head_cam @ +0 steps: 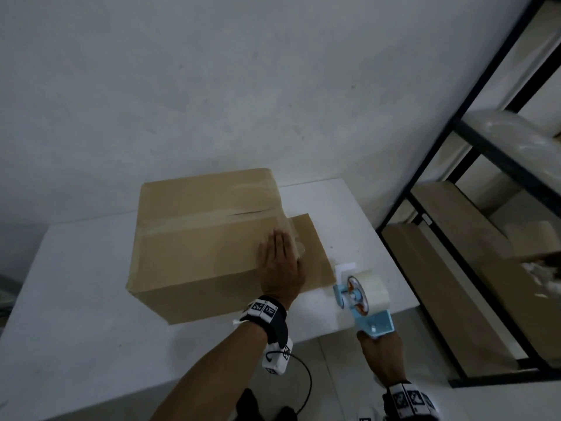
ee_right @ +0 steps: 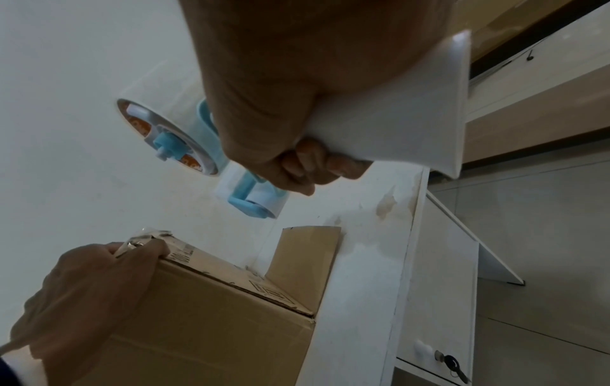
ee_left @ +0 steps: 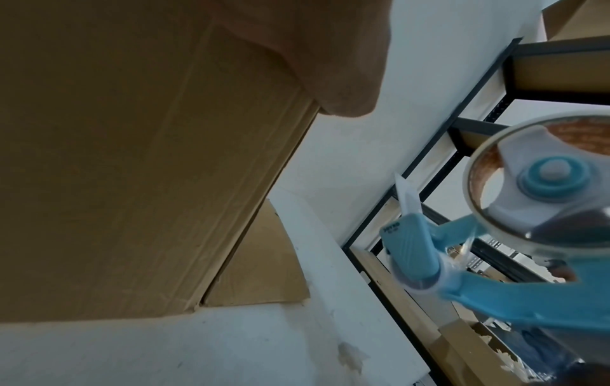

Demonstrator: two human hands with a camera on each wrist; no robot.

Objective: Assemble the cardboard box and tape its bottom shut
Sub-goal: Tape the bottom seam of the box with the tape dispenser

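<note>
- Cardboard box (head_cam: 194, 238) on white desk (head_cam: 76, 314), bottom side up, centre seam taped; strip of clear tape (head_cam: 212, 221) running across top and over right edge.
- Left hand (head_cam: 280, 268) flat on box's right top edge, fingers straight, pressing tape end down at the corner.
- One loose flap (head_cam: 309, 250) lying flat on desk, sticking out right of box.
- Right hand (head_cam: 381, 354) clenched around handle of blue tape dispenser (head_cam: 362, 299), held off desk's near right corner, apart from box, near flap's edge.
- Black shelf rack (head_cam: 473, 238) close along desk's right side; narrow gap there.
- Bare desk surface left of and in front of box.
- Wall (head_cam: 212, 86) right behind box's far edge.
</note>
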